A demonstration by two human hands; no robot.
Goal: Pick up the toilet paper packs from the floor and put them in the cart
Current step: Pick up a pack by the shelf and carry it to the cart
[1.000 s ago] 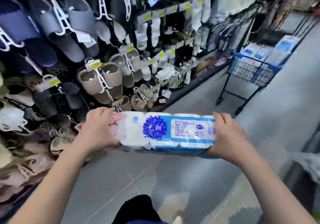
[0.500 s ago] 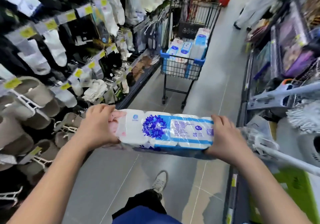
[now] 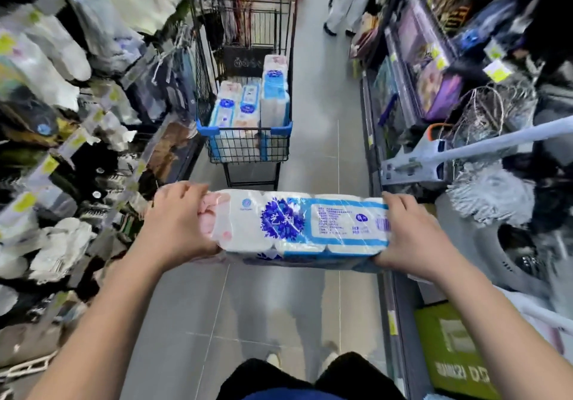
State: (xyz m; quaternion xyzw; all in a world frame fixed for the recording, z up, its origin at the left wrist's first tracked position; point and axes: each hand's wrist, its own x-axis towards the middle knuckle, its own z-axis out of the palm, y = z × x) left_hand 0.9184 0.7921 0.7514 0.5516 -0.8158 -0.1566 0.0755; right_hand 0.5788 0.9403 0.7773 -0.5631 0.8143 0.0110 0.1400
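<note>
Toilet paper pack (image 3: 297, 229), white rolls in blue-printed plastic wrap, is being held level in mid-air over the grey aisle floor (image 3: 263, 306). Left hand (image 3: 176, 223) is clasping the pack's left end, fingers curling over the top; right hand (image 3: 409, 235) is clasping the right end the same way. Shopping cart (image 3: 245, 133) is standing straight ahead, well apart from the pack, with more packs (image 3: 251, 105) lying inside its basket. Sock racks (image 3: 62, 89) are lining the left side.

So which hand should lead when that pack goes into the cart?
Neither clearly: left hand and right hand each hold an end of the toilet paper pack, with the cart straight ahead.
</note>
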